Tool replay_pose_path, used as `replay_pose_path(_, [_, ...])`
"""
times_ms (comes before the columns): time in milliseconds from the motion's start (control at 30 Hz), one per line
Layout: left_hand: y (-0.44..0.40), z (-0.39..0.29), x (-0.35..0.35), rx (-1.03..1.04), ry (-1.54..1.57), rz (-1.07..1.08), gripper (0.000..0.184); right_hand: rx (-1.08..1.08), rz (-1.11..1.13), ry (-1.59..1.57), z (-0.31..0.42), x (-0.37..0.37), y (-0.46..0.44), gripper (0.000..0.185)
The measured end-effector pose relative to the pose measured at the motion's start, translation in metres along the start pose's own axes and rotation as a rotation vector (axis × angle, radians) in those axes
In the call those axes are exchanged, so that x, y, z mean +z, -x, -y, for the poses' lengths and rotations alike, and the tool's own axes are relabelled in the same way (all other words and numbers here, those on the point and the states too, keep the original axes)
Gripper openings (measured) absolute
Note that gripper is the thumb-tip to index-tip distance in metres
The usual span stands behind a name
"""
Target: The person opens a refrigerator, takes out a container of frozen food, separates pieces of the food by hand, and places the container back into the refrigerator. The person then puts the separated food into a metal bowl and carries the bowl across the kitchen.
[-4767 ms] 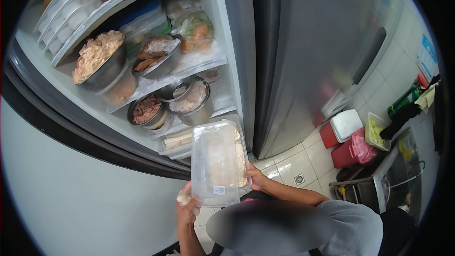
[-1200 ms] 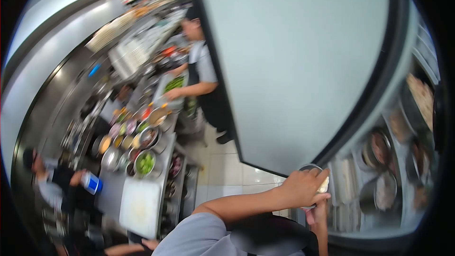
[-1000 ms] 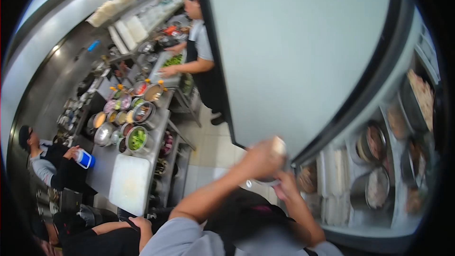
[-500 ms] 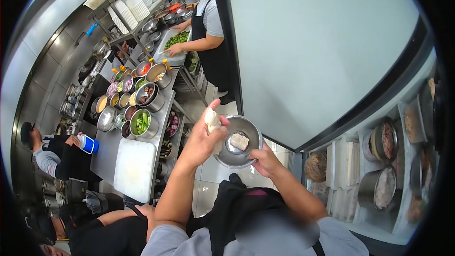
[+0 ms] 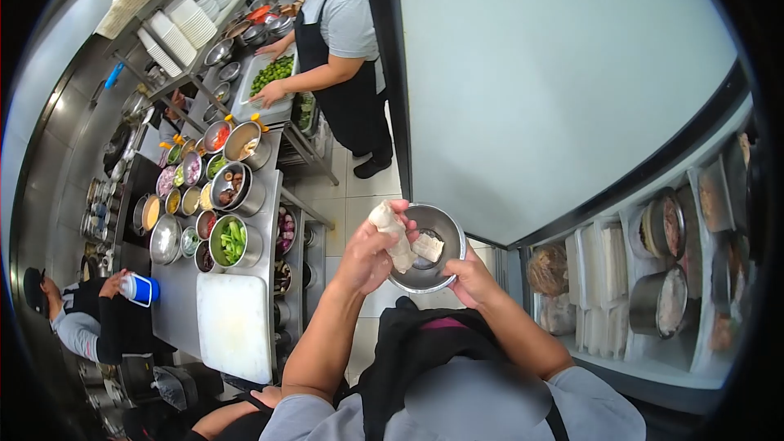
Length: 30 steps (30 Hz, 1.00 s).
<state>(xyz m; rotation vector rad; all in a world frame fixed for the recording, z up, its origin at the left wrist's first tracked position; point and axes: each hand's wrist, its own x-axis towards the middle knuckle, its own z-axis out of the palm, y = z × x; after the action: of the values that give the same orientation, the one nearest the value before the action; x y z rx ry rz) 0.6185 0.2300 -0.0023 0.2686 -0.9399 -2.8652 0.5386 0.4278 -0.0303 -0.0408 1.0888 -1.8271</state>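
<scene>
My left hand point(image 5: 365, 255) is closed around a long, pale, soft-looking piece of food point(image 5: 390, 227), whose exact kind I cannot tell. It is held above the left side of a round steel bowl point(image 5: 451, 230). Inside the bowl lies a whitish chunk point(image 5: 427, 247), apparently of similar food. With its fingers at the near right rim, my right hand point(image 5: 475, 277) grips the bowl and keeps it in front of my body.
An open fridge door point(image 5: 555, 57) rises ahead; fridge shelves point(image 5: 686, 359) with pots and packages lie right. To the left, a steel counter point(image 5: 175, 298) carries bowls and a white cutting board point(image 5: 234, 327). A co-worker point(image 5: 339, 49) stands behind green vegetables point(image 5: 273, 72); others work at left.
My left hand has lowered and turned, bringing the pale piece closer over the bowl. The bowl sits slightly further right in view. My view has shifted, and the counter appears further left.
</scene>
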Motion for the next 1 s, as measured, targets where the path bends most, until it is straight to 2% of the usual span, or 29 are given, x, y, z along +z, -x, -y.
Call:
replay_pose_path(67, [0.000,0.005,0.007,0.001,-0.206,0.041,0.048,-0.012,-0.033,-0.019,0.000,-0.002,0.002,0.088])
replay_pose_path(200, [0.001,0.022,0.014,0.017,-0.277,0.014,0.050,0.005,-0.102,-0.019,-0.003,-0.011,0.007,0.079])
replay_pose_path(300, [0.007,0.041,-0.008,0.108,-0.645,0.070,0.051,0.061,-0.094,-0.017,-0.017,-0.023,-0.002,0.075])
replay_pose_path(333, [0.012,0.045,-0.008,0.090,-0.715,0.009,0.045,0.056,-0.064,-0.005,-0.019,-0.021,-0.003,0.074])
replay_pose_path(433, [0.036,0.059,-0.027,0.210,-0.815,-0.176,0.044,0.174,0.075,-0.038,-0.043,-0.030,-0.026,0.079])
replay_pose_path(500, [0.059,0.054,-0.039,0.301,-0.684,-0.305,0.041,0.289,0.131,0.049,-0.064,-0.021,-0.042,0.073])
replay_pose_path(533, [0.073,0.048,-0.048,0.313,-0.686,-0.341,0.041,0.337,0.155,0.102,-0.076,-0.015,-0.053,0.071])
replay_pose_path(567, [0.088,0.039,-0.059,0.300,-0.551,-0.440,0.039,0.367,0.182,0.129,-0.089,-0.003,-0.065,0.070])
replay_pose_path(600, [0.102,0.030,-0.072,0.291,-0.412,-0.529,0.038,0.391,0.207,0.159,-0.105,0.013,-0.076,0.069])
replay_pose_path(733, [0.160,-0.005,-0.142,0.442,-0.167,-0.722,0.034,0.461,0.392,0.370,-0.178,0.096,-0.133,0.061])
replay_pose_path(800, [0.187,-0.021,-0.184,0.480,-0.076,-0.841,0.033,0.436,0.393,0.501,-0.235,0.138,-0.171,0.058])
replay_pose_path(900, [0.225,-0.049,-0.220,0.554,-0.078,-0.887,0.032,0.504,0.365,0.695,-0.313,0.202,-0.219,0.052])
replay_pose_path(1000, [0.251,-0.060,-0.255,0.573,-0.139,-1.037,0.034,0.559,0.372,0.689,-0.382,0.244,-0.251,0.048])
